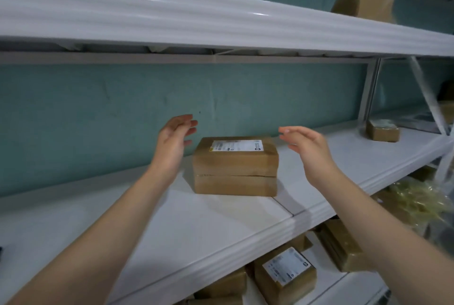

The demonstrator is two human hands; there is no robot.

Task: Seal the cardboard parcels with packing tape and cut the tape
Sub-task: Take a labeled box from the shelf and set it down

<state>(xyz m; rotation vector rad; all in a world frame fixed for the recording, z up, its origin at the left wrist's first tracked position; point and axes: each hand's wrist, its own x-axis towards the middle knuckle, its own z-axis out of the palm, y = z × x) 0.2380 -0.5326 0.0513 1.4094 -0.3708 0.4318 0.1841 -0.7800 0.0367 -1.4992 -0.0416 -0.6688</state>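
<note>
Two taped brown cardboard parcels [235, 169] lie stacked on the white middle shelf [172, 226]; the upper one carries a white shipping label [237, 145] on top. My left hand [174, 137] hovers just left of the stack, palm turned toward it, fingers relaxed and holding nothing. My right hand [307, 147] hovers to the right of the stack, fingers stretched out, also apart from the parcels. No tape roll or cutter is in view.
A teal wall [98, 120] backs the shelf. One small parcel [382, 130] sits far right on the same shelf. Several labelled parcels [285, 275] fill the shelf below, with crumpled clear plastic [417, 201] at right. Open cardboard boxes [368, 0] stand on the upper shelf.
</note>
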